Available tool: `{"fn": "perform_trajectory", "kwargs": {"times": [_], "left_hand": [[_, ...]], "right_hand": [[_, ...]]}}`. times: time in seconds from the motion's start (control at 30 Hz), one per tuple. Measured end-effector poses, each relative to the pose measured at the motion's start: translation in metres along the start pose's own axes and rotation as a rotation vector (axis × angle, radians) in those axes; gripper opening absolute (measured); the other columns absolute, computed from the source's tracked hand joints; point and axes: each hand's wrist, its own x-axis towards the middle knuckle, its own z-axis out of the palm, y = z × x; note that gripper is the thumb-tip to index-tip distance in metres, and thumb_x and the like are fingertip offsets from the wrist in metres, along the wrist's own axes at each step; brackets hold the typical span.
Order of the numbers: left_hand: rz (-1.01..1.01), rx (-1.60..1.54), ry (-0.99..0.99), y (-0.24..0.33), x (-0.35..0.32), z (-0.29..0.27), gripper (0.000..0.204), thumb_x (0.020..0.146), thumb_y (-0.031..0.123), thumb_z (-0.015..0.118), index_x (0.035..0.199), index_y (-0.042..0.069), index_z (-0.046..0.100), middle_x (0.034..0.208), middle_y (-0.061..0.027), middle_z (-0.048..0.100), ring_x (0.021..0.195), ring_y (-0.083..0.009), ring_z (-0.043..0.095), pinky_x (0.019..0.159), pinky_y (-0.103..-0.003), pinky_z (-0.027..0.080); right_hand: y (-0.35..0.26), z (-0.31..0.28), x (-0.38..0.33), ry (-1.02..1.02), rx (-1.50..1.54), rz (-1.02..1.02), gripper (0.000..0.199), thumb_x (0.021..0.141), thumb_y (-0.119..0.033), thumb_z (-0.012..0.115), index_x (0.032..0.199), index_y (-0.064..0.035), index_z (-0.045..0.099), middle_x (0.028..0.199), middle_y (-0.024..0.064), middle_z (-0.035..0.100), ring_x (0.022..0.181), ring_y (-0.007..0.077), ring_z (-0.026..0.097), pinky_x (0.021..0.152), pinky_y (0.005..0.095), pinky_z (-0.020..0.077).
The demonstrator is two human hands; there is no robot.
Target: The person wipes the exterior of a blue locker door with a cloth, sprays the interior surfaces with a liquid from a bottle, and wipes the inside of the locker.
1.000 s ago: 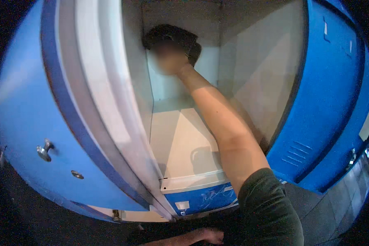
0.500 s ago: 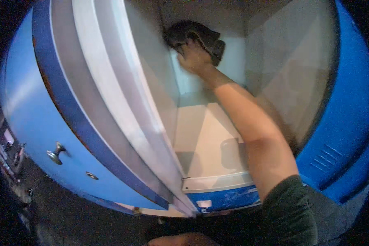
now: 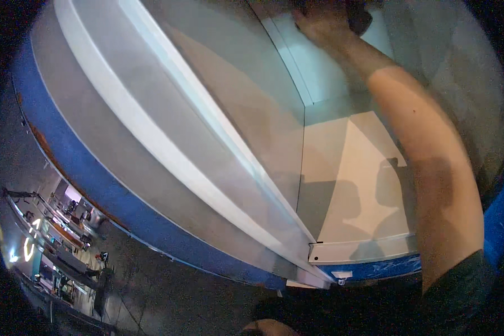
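My right arm reaches up into a pale, box-like cabinet interior. At the far end, near the top edge of the picture, my right hand is closed on a dark, soft-looking cloth. The cloth is partly cut off by the picture's edge. It lies against a pale bluish wall panel. Only a patch of bare skin shows at the lower edge, and my left hand itself cannot be made out.
On the left stands the cabinet's thick door, with pale stepped edges and a blue, rust-marked rim. A blue outer panel shows at the right. Dark floor lies below, with blurred equipment at the far left.
The view has shifted, so the hand and cloth sit higher and further right in the picture. The door's blue front and handle have left view. The right hand still grips the cloth.
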Motion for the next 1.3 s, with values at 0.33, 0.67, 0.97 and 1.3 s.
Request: {"fn": "perform_trajectory", "kwargs": {"times": [0.33, 0.67, 0.97, 1.3], "left_hand": [[0.026, -0.023, -0.018, -0.003, -0.001, -0.002, 0.046, 0.1, 0.039, 0.05, 0.079, 0.0, 0.064, 0.066, -0.0069, 0.059, 0.058, -0.0222, 0.057, 0.053, -0.042, 0.047], [0.057, -0.008, -0.03, -0.002, 0.0, 0.005, 0.047, 0.1, 0.039, 0.049, 0.079, 0.0, 0.063, 0.066, -0.0065, 0.058, 0.058, -0.0221, 0.057, 0.053, -0.042, 0.047], [0.084, -0.001, -0.06, 0.0, -0.002, 0.006, 0.047, 0.1, 0.04, 0.049, 0.079, 0.001, 0.063, 0.066, -0.0062, 0.057, 0.058, -0.022, 0.057, 0.053, -0.042, 0.047], [0.092, -0.027, -0.07, -0.007, -0.001, 0.002, 0.048, 0.101, 0.041, 0.049, 0.079, 0.001, 0.063, 0.066, -0.0058, 0.056, 0.058, -0.0218, 0.056, 0.054, -0.042, 0.048]], "right_hand": [[0.017, 0.043, -0.027, 0.136, 0.238, -0.299, 0.058, 0.088, -0.045, 0.059, 0.138, -0.0151, 0.055, 0.142, 0.0187, 0.052, 0.129, 0.0404, 0.049, 0.112, 0.0531, 0.0364], [-0.009, 0.035, -0.039, 0.195, 0.321, -0.438, 0.059, 0.09, -0.044, 0.053, 0.141, -0.0151, 0.051, 0.143, 0.0195, 0.049, 0.131, 0.0396, 0.047, 0.113, 0.0525, 0.034], [0.005, 0.049, 0.013, 0.267, -0.116, -0.472, 0.047, 0.089, -0.041, 0.056, 0.127, -0.0145, 0.063, 0.129, 0.021, 0.06, 0.117, 0.0451, 0.056, 0.103, 0.0581, 0.0417], [0.021, 0.041, -0.037, 0.08, 0.149, -0.398, 0.061, 0.09, -0.043, 0.052, 0.141, -0.0098, 0.049, 0.143, 0.0223, 0.046, 0.131, 0.0424, 0.043, 0.112, 0.0526, 0.0327]]}}
